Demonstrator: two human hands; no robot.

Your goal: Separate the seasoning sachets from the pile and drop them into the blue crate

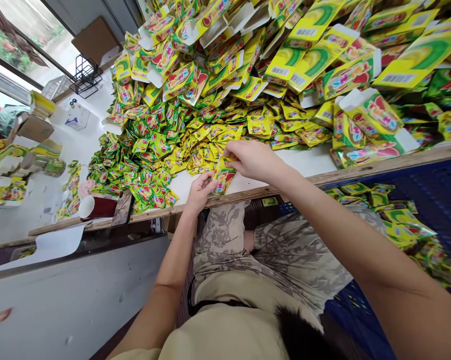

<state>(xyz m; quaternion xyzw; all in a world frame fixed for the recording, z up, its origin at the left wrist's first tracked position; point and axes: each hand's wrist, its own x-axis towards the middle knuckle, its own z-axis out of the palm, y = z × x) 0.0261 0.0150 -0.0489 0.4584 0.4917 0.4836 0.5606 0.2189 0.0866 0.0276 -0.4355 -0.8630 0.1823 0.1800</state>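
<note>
Between my hands, at the table's front edge, is a small yellow and green candy box point(224, 181) with a fruit picture. My left hand point(201, 189) grips its lower left side between thumb and fingers. At the box's upper end, the fingers of my right hand point(246, 159) are pinched together; whether a packet is in them I cannot make out. Just beyond lie many loose yellow candy packets point(217, 134), and a heap of green candy packets point(150, 150) spreads to the left. Behind them rises a large pile of yellow candy boxes point(315, 45), several with open flaps.
A dark red cup point(99, 206) and a phone point(122, 207) lie at the table edge on the left. Farther back stand a clear plastic box point(75, 116) and a black wire rack point(85, 76). Below right, a blue crate point(431, 200) holds yellow boxes.
</note>
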